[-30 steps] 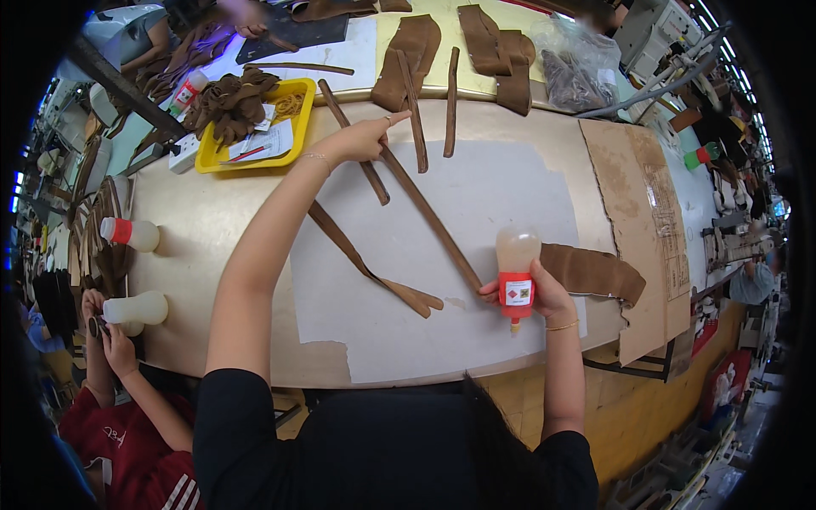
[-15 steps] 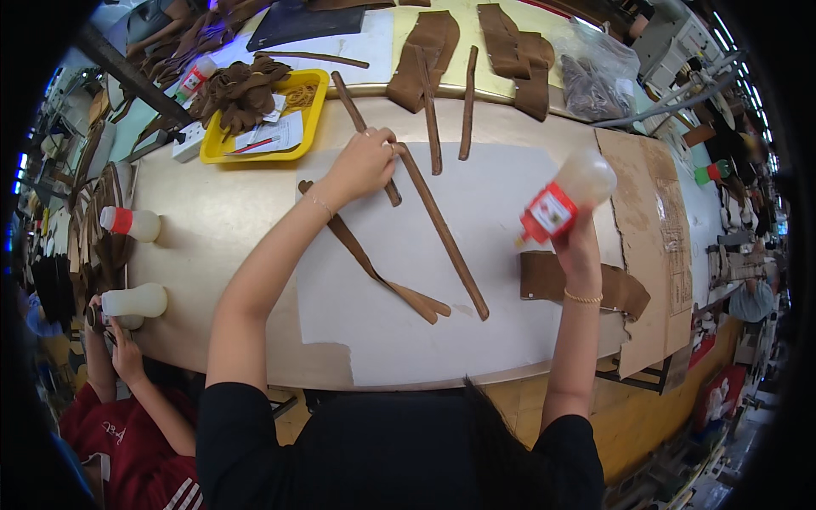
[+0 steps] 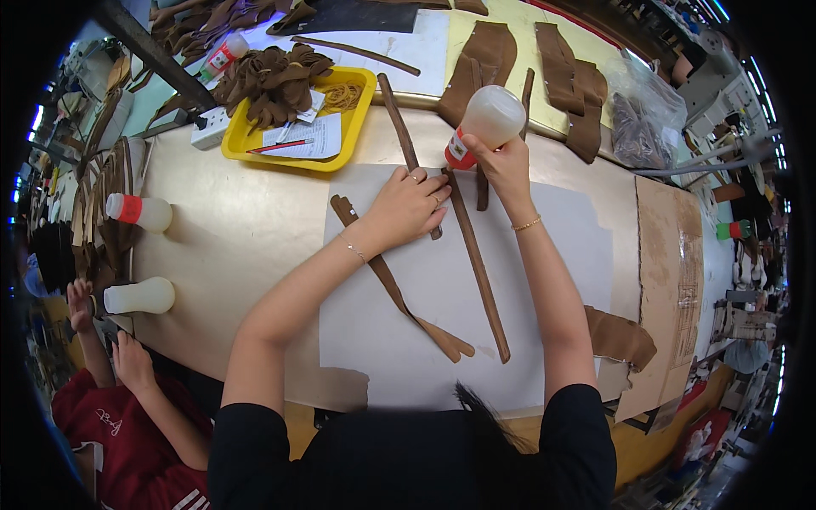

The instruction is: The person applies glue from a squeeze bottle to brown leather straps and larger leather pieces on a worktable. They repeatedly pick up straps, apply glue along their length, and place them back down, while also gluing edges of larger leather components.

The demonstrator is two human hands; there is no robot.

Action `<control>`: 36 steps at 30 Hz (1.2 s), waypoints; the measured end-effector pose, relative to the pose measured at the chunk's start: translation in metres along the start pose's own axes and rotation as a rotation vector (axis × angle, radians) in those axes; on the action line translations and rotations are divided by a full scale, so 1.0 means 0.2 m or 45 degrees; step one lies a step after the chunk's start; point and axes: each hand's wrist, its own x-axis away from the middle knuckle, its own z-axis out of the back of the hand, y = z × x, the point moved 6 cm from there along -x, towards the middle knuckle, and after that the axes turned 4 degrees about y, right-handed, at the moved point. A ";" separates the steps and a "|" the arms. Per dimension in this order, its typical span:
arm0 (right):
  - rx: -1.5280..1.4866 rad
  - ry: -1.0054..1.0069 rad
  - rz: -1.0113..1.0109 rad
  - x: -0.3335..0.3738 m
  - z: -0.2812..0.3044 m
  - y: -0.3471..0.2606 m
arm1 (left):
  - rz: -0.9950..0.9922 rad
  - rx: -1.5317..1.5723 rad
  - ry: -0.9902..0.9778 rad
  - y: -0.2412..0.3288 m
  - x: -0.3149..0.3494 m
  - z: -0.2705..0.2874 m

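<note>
My right hand [image 3: 507, 180] grips a squeeze bottle [image 3: 496, 116] with a red label, tilted nozzle-down; its tip is close to the upper end of a long brown strip [image 3: 478, 270]. That strip lies slantwise on a grey-white sheet [image 3: 425, 382]. Fingers of my left hand [image 3: 406, 204] close on the strip's upper end, and the palm covers part of another brown strip [image 3: 396, 119]. To the left lies a brown strip with a forked near end [image 3: 393, 287]. A further strip [image 3: 482, 189] is partly hidden behind the bottle and my right hand.
A yellow tray [image 3: 368, 110] with brown pieces, rubber bands and papers stands at the far left. Two whitish bottles [image 3: 153, 212] stand near a co-worker's hands [image 3: 132, 361]. Brown panels [image 3: 557, 68] lie far right, cardboard [image 3: 667, 280] at the right edge.
My right hand has brought the bottle leftward and up, from over the right side of the sheet to the strip's upper end. My left hand has stayed by the strips; the whole view has shifted.
</note>
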 end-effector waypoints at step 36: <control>0.142 -0.077 -0.006 -0.01 -0.03 0.02 | 0.050 -0.023 -0.007 -0.01 -0.01 -0.02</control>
